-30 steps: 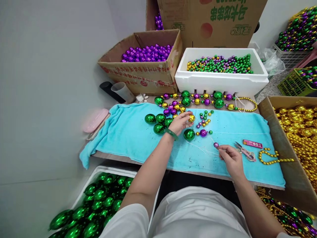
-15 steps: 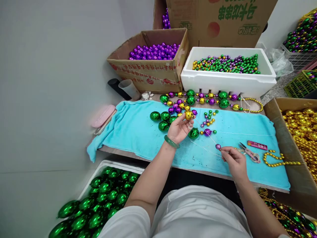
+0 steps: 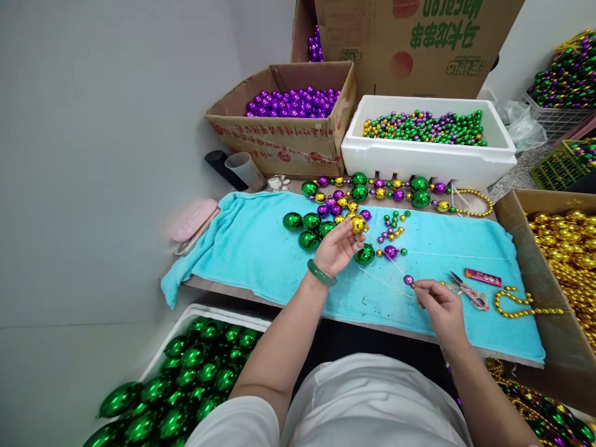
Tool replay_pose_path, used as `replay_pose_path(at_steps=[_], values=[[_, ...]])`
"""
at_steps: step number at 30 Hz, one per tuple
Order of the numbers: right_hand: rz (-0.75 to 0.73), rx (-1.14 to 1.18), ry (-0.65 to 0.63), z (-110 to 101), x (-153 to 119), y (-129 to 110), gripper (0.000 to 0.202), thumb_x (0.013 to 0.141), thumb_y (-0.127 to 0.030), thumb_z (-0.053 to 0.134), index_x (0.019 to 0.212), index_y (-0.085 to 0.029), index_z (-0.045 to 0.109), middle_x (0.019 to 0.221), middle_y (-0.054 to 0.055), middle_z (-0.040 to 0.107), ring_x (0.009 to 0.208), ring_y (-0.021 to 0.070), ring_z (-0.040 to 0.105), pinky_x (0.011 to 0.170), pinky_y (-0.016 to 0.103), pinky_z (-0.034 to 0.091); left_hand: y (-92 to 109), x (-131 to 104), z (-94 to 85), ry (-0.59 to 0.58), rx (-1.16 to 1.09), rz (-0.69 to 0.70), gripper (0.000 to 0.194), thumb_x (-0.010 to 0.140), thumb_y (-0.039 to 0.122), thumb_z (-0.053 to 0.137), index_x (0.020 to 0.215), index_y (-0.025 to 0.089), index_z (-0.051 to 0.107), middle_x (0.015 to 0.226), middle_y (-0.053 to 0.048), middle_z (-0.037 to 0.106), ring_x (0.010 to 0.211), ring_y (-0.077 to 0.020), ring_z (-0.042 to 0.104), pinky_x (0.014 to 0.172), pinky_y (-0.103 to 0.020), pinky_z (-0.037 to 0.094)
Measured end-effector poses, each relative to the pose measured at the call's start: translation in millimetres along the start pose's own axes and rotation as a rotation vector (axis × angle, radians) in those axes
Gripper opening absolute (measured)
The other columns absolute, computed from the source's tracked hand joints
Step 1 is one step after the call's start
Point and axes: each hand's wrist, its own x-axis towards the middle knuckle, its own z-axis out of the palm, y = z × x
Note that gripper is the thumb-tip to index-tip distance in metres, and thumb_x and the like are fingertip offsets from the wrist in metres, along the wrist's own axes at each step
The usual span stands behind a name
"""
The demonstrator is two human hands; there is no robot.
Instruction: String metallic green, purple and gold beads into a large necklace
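Note:
My left hand [image 3: 336, 248], with a green bangle at the wrist, pinches a gold ball [image 3: 358, 224] above the turquoise towel [image 3: 261, 248]. A thin string runs from that ball down to a small purple bead [image 3: 408, 280]. My right hand [image 3: 440, 304] has its fingertips closed just right of this bead, on the string's end. Below the gold ball, a large green ball [image 3: 364, 254] lies in line with a purple ball [image 3: 390, 252] and small beads on a string. Loose green balls [image 3: 308, 240] lie left of my left hand, and small beads [image 3: 395, 223] lie behind the purple ball.
Scissors [image 3: 468, 290], a pink packet [image 3: 483, 277] and a gold bead strand [image 3: 512, 312] lie at the right. Behind stand a carton [image 3: 279, 146] of purple balls and a white foam box [image 3: 428, 155]. A finished-looking strand [image 3: 379, 193] lies before them. A gold-ball carton [image 3: 531, 248] stands right.
The view has shifted slightly. Both hands keep nearly the same pose, with the gold ball still in my left hand and the string still stretched to my right hand.

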Motion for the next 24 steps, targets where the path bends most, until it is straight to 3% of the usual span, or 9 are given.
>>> replay_pose_path(at_steps=[6, 12, 24], values=[[-0.035, -0.025, 0.0, -1, 4, 1, 0.015, 0.075, -0.031, 0.066, 0.077, -0.018, 0.071, 0.057, -0.001, 0.058, 0.052, 0.0106, 0.05, 0.05, 0.023, 0.041, -5, -7, 8.1, -0.122, 0.144, 0.036, 0.043, 0.069, 0.022, 0.077, 0.109, 0.016, 0.063, 0.088, -0.005, 0.069, 0.068, -0.0122, 0.065, 0.059, -0.021, 0.049], [-0.021, -0.004, -0.041, 1, 8, 10, 0.015, 0.075, -0.033, 0.066, 0.078, -0.018, 0.071, 0.057, -0.001, 0.059, 0.053, 0.0115, 0.052, 0.051, 0.024, 0.043, -5, -8, 8.0, -0.153, 0.159, 0.039, 0.043, 0.071, 0.029, 0.076, 0.11, 0.015, 0.064, 0.092, -0.007, 0.068, 0.069, -0.0122, 0.064, 0.059, -0.022, 0.049], [0.053, 0.09, -0.086, 2, 11, 15, 0.016, 0.073, -0.033, 0.067, 0.077, -0.018, 0.07, 0.055, -0.002, 0.057, 0.05, 0.0105, 0.05, 0.049, 0.023, 0.041, -7, -10, 5.4, -0.155, 0.187, 0.081, 0.041, 0.073, 0.025, 0.074, 0.112, 0.017, 0.065, 0.098, -0.008, 0.068, 0.075, -0.0141, 0.065, 0.063, -0.024, 0.049]])
